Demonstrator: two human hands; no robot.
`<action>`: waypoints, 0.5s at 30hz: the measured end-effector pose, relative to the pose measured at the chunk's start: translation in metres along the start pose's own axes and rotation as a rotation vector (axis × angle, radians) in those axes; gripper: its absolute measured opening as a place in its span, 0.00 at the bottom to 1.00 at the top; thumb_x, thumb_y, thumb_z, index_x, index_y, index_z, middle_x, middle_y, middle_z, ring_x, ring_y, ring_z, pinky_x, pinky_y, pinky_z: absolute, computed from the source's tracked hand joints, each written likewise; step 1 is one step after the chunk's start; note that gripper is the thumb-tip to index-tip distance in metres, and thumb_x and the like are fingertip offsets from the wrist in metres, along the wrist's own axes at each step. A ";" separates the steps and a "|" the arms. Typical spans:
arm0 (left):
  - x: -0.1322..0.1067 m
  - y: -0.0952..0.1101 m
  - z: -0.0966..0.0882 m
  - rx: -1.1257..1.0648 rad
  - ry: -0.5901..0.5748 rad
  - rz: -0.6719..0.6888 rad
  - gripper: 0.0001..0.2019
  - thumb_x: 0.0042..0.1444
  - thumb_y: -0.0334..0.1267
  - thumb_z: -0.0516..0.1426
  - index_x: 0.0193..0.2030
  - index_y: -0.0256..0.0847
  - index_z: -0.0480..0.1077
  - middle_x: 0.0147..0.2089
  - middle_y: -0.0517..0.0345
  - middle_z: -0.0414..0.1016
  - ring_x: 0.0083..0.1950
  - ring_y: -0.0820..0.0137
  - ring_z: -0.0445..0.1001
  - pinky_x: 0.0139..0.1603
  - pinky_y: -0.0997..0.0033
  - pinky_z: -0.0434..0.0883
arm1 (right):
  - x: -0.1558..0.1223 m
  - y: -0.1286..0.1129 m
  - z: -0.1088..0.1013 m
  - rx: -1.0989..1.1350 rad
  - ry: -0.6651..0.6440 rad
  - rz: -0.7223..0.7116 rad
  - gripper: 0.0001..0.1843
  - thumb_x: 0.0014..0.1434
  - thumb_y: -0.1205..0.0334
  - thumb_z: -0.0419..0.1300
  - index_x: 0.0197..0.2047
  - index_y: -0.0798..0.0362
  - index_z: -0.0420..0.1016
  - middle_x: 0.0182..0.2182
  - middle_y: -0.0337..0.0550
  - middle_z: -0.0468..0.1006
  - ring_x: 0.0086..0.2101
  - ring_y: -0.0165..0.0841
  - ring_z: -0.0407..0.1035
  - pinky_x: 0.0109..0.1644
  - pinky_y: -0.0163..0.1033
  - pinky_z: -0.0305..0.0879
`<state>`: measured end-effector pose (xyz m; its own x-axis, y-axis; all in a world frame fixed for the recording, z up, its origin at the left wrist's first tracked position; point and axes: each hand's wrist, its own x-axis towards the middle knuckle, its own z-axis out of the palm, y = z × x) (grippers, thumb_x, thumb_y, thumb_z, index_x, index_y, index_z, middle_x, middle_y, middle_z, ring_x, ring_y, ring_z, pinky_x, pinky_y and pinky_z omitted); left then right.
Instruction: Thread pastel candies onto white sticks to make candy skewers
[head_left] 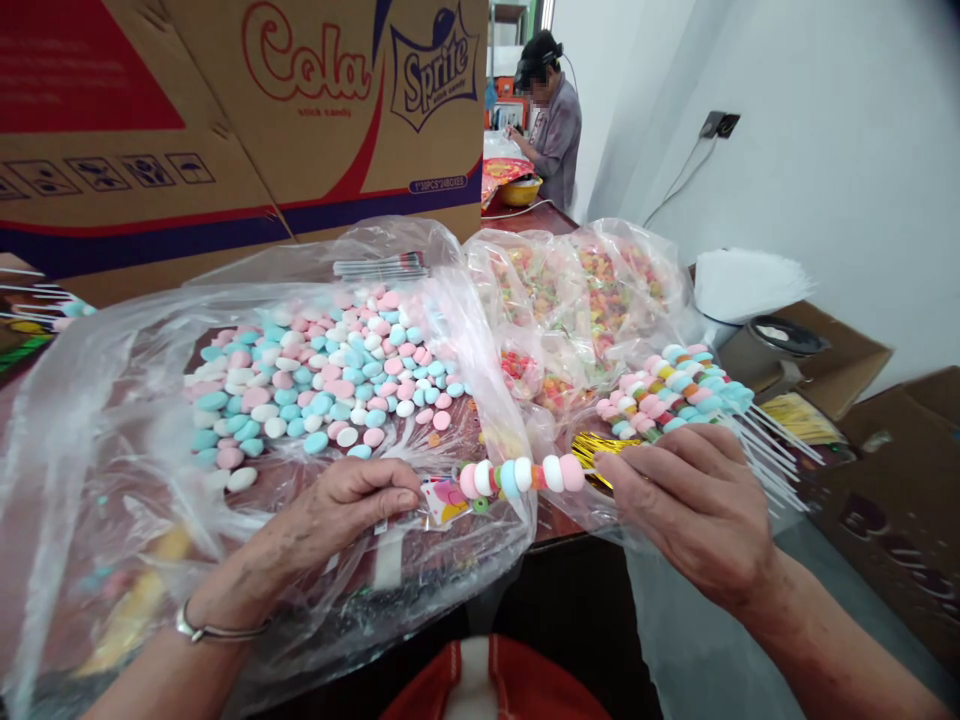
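My right hand (694, 510) pinches the stick end of a candy skewer (521, 478), threaded with pink, white and blue marshmallow-like pieces and small gummy rings. The skewer lies nearly level, pointing left. At its tip, my left hand (341, 515) pinches a small clear plastic bag (444, 503) with a colourful print; whether the tip is inside it I cannot tell. Loose pastel candies (315, 370) are spread on clear plastic sheeting beyond my left hand. Gold twist ties (600, 443) lie behind the skewer's stick end. Several filled skewers (667, 395) are piled beyond my right hand.
A large printed carton (315, 130) walls off the back left. Clear bags of gummy candy (592, 285) stand at the back centre. On the right are a bin (780, 340) and a cardboard box (892, 500). A co-worker (559, 130) stands at the far table.
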<state>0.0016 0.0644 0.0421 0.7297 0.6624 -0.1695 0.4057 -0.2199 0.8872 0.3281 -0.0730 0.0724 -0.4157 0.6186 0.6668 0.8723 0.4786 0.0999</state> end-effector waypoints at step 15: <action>-0.001 0.000 0.002 -0.060 0.025 -0.030 0.11 0.60 0.43 0.57 0.32 0.38 0.74 0.27 0.63 0.67 0.29 0.75 0.62 0.30 0.77 0.60 | 0.000 0.001 -0.001 -0.061 0.045 0.009 0.08 0.62 0.71 0.59 0.46 0.58 0.74 0.32 0.46 0.80 0.31 0.35 0.62 0.37 0.45 0.54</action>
<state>0.0021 0.0620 0.0416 0.7034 0.6857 -0.1869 0.3933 -0.1565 0.9060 0.3298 -0.0733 0.0732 -0.3970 0.5937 0.6999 0.8907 0.4332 0.1377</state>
